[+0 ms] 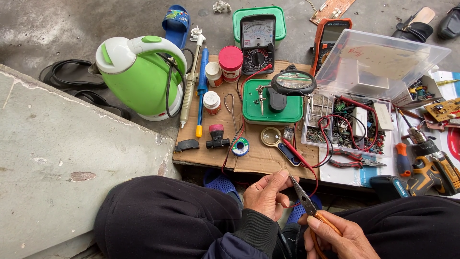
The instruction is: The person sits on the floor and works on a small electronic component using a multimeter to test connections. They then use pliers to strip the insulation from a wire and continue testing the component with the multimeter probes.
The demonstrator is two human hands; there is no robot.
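My right hand (335,237) grips the orange handles of a pair of needle-nose pliers (306,201) at the bottom of the view, with the tips pointing up toward my left hand (268,194). My left hand is curled, its thumb and fingers pinched close to the plier tips. What it pinches is too small to see. A red wire (306,165) runs from the cardboard down past the plier tips. Both hands hover above my dark trousers (163,220).
On a cardboard sheet (258,158) lie a magnifier stand on a green box (273,103), solder spool (240,146), analog meter (258,43) and jars. A green kettle (139,76) stands left. An open parts box (354,110), red pliers (352,160) and a cordless drill (431,165) sit right.
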